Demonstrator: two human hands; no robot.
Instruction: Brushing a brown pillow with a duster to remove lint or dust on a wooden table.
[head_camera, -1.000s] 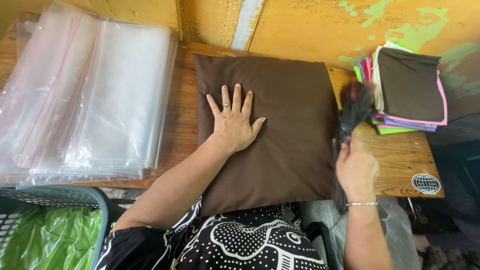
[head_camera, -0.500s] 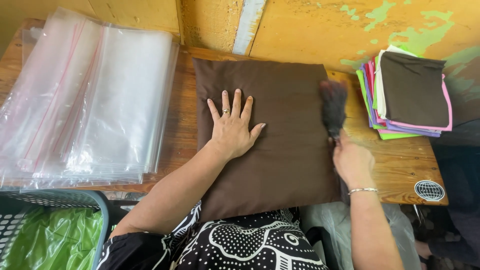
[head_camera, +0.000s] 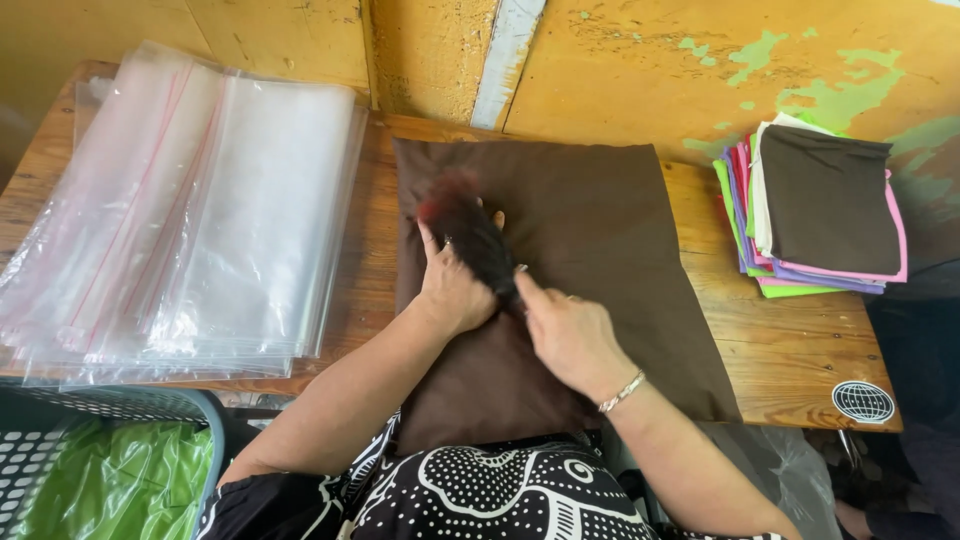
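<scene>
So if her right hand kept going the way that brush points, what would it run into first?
Most likely the left hand: the right hand aims the dark brush up and left across the brown cushion, and its bristles already overlap the left fingers. Whether they touch is unclear.

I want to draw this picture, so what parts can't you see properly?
Head view only:
- Brush: blurred by motion, its handle hidden inside the right hand.
- Left hand: fingers partly covered by the brush.
- Brown cushion: near edge hidden by the person's arms and patterned clothing.
- Basket: cut off by the bottom-left frame edge.
- Folded cloths: only the edges of the lower ones show.
</scene>
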